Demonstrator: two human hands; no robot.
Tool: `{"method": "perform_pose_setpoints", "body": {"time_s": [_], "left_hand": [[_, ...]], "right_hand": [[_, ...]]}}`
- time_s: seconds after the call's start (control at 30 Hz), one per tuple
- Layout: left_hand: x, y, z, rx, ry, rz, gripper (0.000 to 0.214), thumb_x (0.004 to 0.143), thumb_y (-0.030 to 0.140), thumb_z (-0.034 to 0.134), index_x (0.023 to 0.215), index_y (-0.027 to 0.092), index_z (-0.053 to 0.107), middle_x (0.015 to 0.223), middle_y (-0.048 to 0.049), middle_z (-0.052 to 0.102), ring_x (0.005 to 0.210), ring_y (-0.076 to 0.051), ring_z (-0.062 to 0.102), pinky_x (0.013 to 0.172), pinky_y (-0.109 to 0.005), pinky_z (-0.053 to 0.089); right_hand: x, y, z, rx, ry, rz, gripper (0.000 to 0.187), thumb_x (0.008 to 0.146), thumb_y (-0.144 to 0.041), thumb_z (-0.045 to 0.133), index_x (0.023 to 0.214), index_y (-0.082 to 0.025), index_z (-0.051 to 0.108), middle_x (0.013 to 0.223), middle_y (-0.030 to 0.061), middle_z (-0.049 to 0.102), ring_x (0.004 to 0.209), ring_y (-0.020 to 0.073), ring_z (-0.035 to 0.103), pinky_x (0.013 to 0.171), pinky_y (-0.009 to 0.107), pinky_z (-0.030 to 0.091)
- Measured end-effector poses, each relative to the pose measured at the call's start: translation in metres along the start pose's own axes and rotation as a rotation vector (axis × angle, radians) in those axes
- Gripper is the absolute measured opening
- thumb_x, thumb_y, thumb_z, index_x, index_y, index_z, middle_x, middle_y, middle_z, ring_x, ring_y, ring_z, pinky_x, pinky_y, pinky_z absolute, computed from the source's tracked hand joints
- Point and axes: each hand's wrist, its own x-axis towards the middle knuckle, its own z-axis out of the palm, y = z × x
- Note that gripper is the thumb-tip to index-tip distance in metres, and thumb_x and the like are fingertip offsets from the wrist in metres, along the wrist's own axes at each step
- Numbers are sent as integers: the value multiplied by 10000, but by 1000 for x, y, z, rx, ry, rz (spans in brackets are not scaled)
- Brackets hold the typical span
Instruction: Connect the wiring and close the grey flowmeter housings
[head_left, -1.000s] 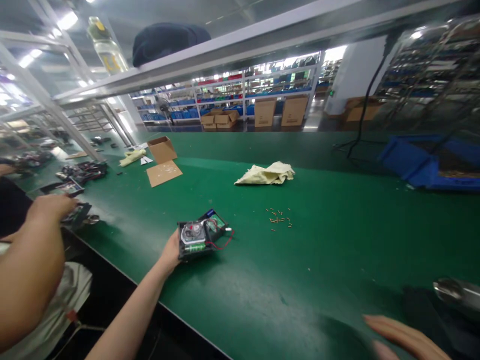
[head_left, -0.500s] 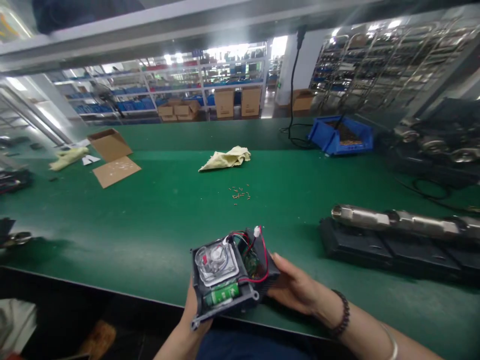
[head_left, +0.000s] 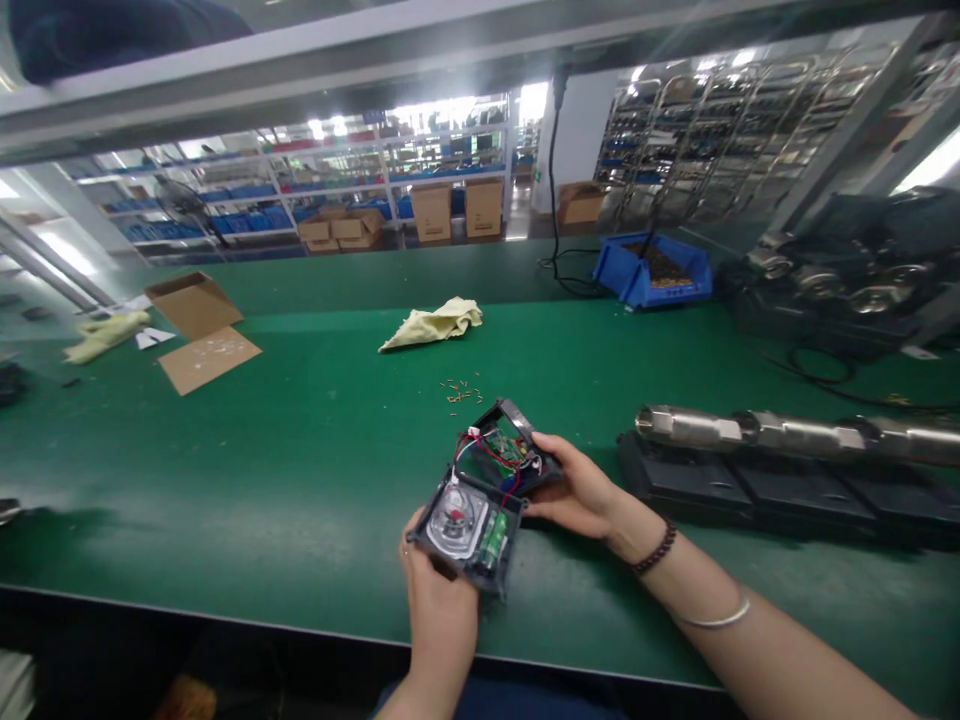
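Observation:
My left hand (head_left: 442, 600) grips the black housing base (head_left: 472, 535), which carries a clear round meter mechanism (head_left: 456, 518) and a green battery (head_left: 493, 540). In my right hand (head_left: 581, 490) is the black housing cover (head_left: 517, 412), tilted, with a green circuit board (head_left: 504, 442) showing inside it. Red, black and white wires (head_left: 469, 445) join the two halves, which sit edge to edge above the bench. The fingers under both parts are partly hidden. Just beyond them, several small screws (head_left: 461, 394) lie scattered on the green bench (head_left: 322, 440).
A pale yellow cloth (head_left: 435, 324) lies behind the screws. At right, metal pipe fittings (head_left: 757, 430) sit on black housings (head_left: 720, 480). A blue bin (head_left: 652, 285) of small parts stands at the back, near a hanging black cable (head_left: 555, 180). An opened cardboard box (head_left: 202, 320) is at left.
Both hands have moved the device forward over the bench, and the base has turned. The cover has swung so its circuit board faces up more. The camera view has shifted slightly.

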Motion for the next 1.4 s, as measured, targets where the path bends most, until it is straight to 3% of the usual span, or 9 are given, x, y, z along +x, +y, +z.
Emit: {"method": "perform_pose_setpoints", "body": {"time_s": [0.2, 0.37, 0.5, 0.63, 0.9, 1.03, 1.13, 1.3, 1.4], "left_hand": [[-26, -27, 4, 137, -139, 129, 365, 861, 309, 520, 1187, 145, 500, 1338, -218, 474, 1293, -355, 437, 1026, -578, 400], [-2, -14, -30, -21, -182, 307, 426, 906, 141, 431, 1316, 254, 415, 1344, -127, 518, 1193, -207, 573, 950, -346, 519], [52, 50, -47, 168, -160, 968, 294, 850, -9, 480, 958, 237, 601, 1078, -28, 639, 1080, -131, 611, 940, -267, 505], [96, 112, -25, 671, -303, 1670, 378, 874, 10, 462, 1132, 236, 620, 1274, -54, 615, 1296, -206, 450, 1073, -401, 411], [116, 159, 0, 699, -303, 2198, 138, 872, 125, 530, 868, 177, 658, 979, -2, 754, 935, -156, 693, 979, -310, 507], [102, 158, -10, 549, -630, 2149, 220, 865, 112, 471, 918, 162, 678, 921, -30, 754, 832, -144, 688, 894, -260, 534], [88, 153, -10, 518, -597, 2022, 170, 830, 111, 537, 843, 178, 693, 907, -41, 750, 832, -165, 673, 873, -289, 543], [67, 153, -4, 416, -696, 1066, 358, 749, 131, 617, 414, 183, 501, 951, -39, 752, 940, -220, 664, 826, -367, 556], [63, 152, -5, 250, -913, 660, 280, 868, 166, 499, 694, 208, 714, 1150, -58, 706, 1040, -224, 656, 838, -385, 557]], "right_hand": [[-5, 1, 4, 81, 48, -129, 295, 709, -337, 614, 925, -156, 703, 863, 47, 744, 747, 178, 652, 780, 331, 495], [-9, -1, 9, 202, 185, -147, 322, 745, -403, 574, 902, -155, 706, 846, 52, 748, 767, 215, 673, 899, 400, 475], [-9, -1, 11, 216, 133, -127, 329, 739, -416, 580, 892, -153, 707, 836, 54, 748, 746, 219, 679, 917, 421, 468], [-10, 1, 10, 209, 73, -161, 320, 699, -416, 646, 886, -163, 703, 824, 40, 747, 778, 214, 677, 939, 415, 458], [-9, 3, 12, 222, -12, -193, 337, 698, -405, 653, 929, -161, 679, 865, 51, 739, 896, 234, 659, 941, 432, 448], [-9, 3, 14, 241, 47, -176, 261, 665, -417, 653, 753, -171, 668, 748, 45, 728, 880, 237, 660, 929, 397, 448], [-10, 2, 16, 253, 58, -166, 247, 678, -409, 626, 742, -174, 668, 689, 32, 713, 815, 225, 658, 889, 383, 457], [-13, 4, 18, 312, 53, -205, 208, 652, -343, 668, 788, -188, 692, 630, -29, 693, 617, 157, 599, 723, 299, 465], [-14, 6, 18, 291, 3, -171, 241, 659, -368, 681, 798, -173, 701, 661, -11, 704, 609, 151, 594, 696, 291, 454]]}}
